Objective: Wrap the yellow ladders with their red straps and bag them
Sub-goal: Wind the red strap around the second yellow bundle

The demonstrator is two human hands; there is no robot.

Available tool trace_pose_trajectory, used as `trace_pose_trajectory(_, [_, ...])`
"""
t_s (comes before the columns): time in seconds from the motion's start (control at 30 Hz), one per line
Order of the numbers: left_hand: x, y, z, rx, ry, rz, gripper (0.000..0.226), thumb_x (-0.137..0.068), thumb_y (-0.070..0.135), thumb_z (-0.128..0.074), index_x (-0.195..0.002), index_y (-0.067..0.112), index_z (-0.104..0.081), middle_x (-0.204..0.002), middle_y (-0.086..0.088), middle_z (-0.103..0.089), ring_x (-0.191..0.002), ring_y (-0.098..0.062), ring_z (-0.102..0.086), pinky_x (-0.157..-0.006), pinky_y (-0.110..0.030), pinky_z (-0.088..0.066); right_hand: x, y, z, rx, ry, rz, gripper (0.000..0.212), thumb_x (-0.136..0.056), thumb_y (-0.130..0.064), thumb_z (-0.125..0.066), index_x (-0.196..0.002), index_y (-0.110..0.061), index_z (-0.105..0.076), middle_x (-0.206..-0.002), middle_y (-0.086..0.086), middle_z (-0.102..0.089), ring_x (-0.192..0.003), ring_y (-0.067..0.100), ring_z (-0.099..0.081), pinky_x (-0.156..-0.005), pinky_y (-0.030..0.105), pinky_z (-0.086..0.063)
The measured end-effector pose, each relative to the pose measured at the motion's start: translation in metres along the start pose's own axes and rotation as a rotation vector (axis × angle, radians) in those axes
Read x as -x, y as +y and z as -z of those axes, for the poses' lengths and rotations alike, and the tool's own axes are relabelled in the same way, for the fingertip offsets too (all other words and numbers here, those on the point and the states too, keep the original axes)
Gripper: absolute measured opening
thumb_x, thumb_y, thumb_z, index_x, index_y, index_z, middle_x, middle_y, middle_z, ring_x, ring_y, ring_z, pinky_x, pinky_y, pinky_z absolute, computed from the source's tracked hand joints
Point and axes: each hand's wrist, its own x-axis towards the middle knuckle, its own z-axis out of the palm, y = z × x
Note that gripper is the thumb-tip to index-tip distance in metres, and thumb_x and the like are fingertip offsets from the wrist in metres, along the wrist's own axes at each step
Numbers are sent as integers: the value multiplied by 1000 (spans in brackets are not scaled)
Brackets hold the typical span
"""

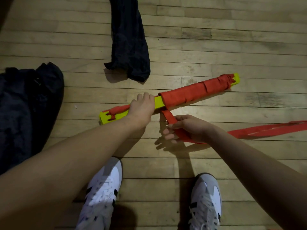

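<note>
the yellow ladder bundle (158,102) lies on the wooden floor (232,47) at the centre of the frame, running diagonally from lower left to upper right. its upper right portion is wound in red strap (191,92); a short yellow section shows bare at the middle, and the lower left end shows yellow with loose red strap ends across it.

the left hand (141,107) rests on top of the bundle just left of the wrapped section, fingers curled over the far edge, gripping it against the floor.

the right hand (186,128) sits below and right of the bundle, slightly apart from it. its fingers and thumb pinch the free length of red strap, which rises from the hand to the underside of the wrapped section. behind the hand the strap trails flat across the floor to the right edge of the frame.

a black bag (129,40) lies crumpled on the floor at the upper centre, its lower end near the bundle but not touching it. a second dark bag (28,105) sits bunched at the left edge of the frame.

two white sneakers with dark stripes appear at the bottom: left shoe (103,193), right shoe (206,201), both flat on the floor.
</note>
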Motion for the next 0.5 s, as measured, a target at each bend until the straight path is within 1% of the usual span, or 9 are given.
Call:
trace_pose_trajectory(0.13, [-7, 4, 10, -35, 23, 28, 53, -84, 3, -64, -129, 7, -37, -127, -14, -42, -116, -30, -44, -85, -36, -45, 0, -3, -3, -69, -4, 14, 11, -98, -7, -48, -105, -6, -56, -87, 10, -73, -81, 22, -69, -80, 39, -56])
trace_pose_trajectory(0.23, [2, 8, 0, -105, 86, 13, 44, -90, 5, -52, -132, 4, -36, -126, -14, -44, -114, -29, -45, -88, -34, -44, -5, -5, -5, -84, 13, 31, 14, -99, -8, -46, -109, -4, -55, -86, 10, -72, -79, 23, -68, -75, 37, -56])
trace_pose_trajectory(0.3, [8, 6, -9, -139, 114, -56, 37, -95, 8, -42, -131, 3, -39, -124, -13, -44, -114, -29, -43, -90, -34, -41, -9, -4, -7, -91, 33, 31, 15, -100, -8, -44, -107, -4, -55, -85, 11, -70, -79, 23, -67, -71, 36, -55])
trace_pose_trajectory(0.33, [10, 5, -12, -146, 135, -105, 35, -96, 12, -43, -130, 3, -41, -123, -13, -42, -114, -29, -42, -92, -34, -39, -12, -3, -8, -95, 43, 28, 15, -100, -7, -42, -105, -3, -56, -85, 11, -70, -78, 24, -67, -69, 35, -55])
trace_pose_trajectory(0.43, [20, 4, -15, -145, 166, -247, 40, -97, 29, -46, -129, 5, -45, -128, -12, -40, -116, -29, -39, -97, -36, -34, -15, 4, -11, -99, 78, 18, 18, -100, -5, -40, -97, -4, -57, -83, 13, -69, -72, 23, -68, -67, 36, -54])
trace_pose_trajectory(0.5, [28, 4, -20, -80, 136, -249, 44, -99, 33, -41, -133, 5, -42, -135, -15, -38, -120, -31, -39, -101, -39, -33, -15, 7, -12, -86, 86, 27, 18, -100, -5, -40, -95, -5, -58, -84, 12, -69, -72, 22, -69, -70, 36, -53])
